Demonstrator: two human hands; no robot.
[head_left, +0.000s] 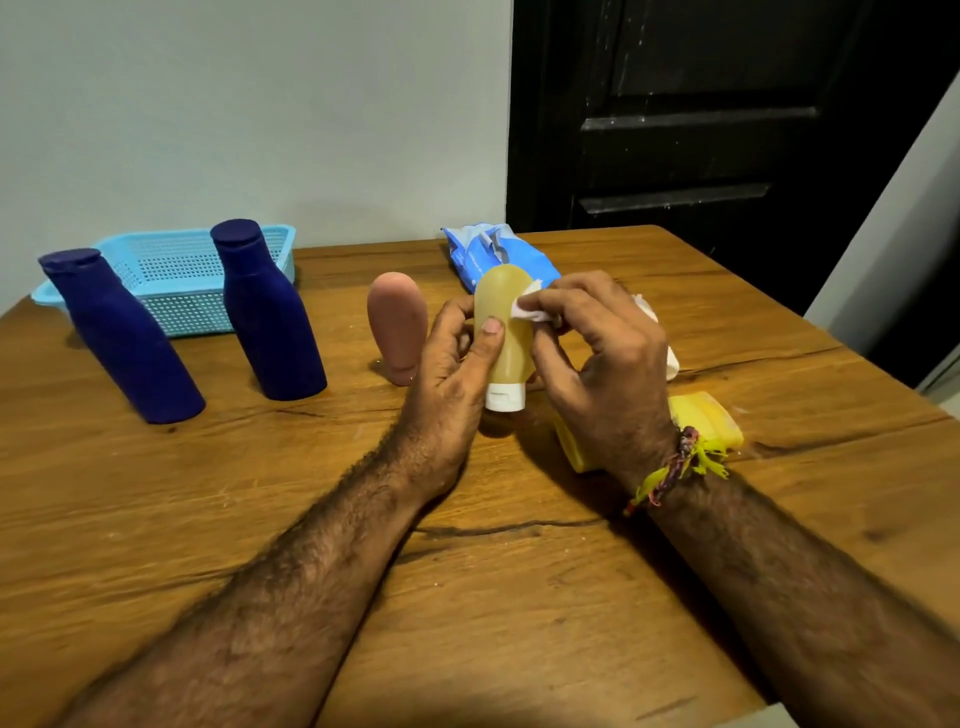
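At the centre of the frame, a person's two bare hands work on an amber squeeze tube (506, 312) held upright just above a wooden table (467, 597), its white cap (504, 397) pointing down. The left hand (452, 364) grips the tube from the left, fingers curled behind it and the thumb laid across its front. The right hand (602, 358), just right of centre, pinches a small white wipe (527, 306) between thumb and fingertips and presses it against the tube's upper right side; the remaining fingers are bent loosely. A knotted thread band (675, 462) with yellow strands circles the right wrist. Beneath that wrist, a yellow bottle (706, 415) lies on its side on the tabletop, partly hidden. A crumpled white piece (670, 358) shows behind the right hand. Just left of the tube, a pink tube (397, 327) stands on its cap. Above the hands, a blue wipes pack (488, 249) lies at the table's far edge. At the left of the frame, two dark blue bottles (122, 338) (270, 312) stand apart from each other in front of a light blue mesh basket (176, 270). A black panelled door (701, 114) fills the upper right of the frame.
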